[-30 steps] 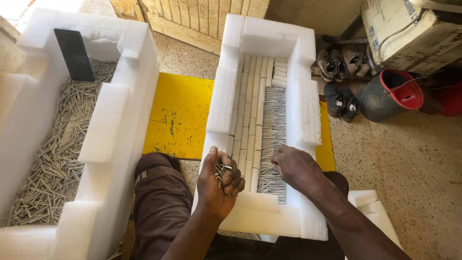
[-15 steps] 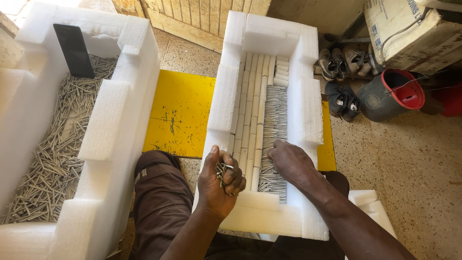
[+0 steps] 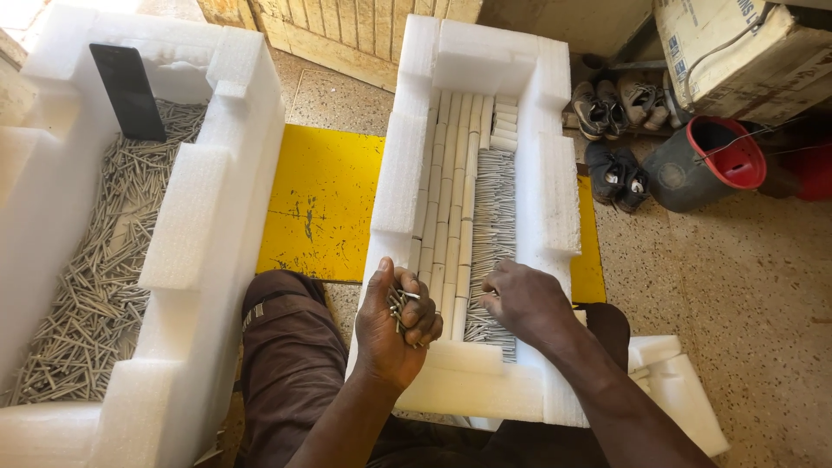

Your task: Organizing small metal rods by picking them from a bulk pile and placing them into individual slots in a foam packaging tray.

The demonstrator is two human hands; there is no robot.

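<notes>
Thin grey metal nails [image 3: 406, 305] sit bunched in your closed left hand [image 3: 394, 325]; your right hand [image 3: 524, 299], fingers flat and loose, presses the half-filled row [image 3: 494, 234] inside the white foam box [image 3: 555, 191], loose nails [image 3: 78, 286] remaining alongside.

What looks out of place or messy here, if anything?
The dark flat slab stands tilted in the left foam box, stuck among loose metal pins that lie jumbled every way. In the right foam box the pins lie in neat rows. Nothing looks spilled or broken.

Home workshop: foam trays [image 3: 555, 182] w/ nails [image 3: 87, 286], shoes [image 3: 620, 104].
</notes>
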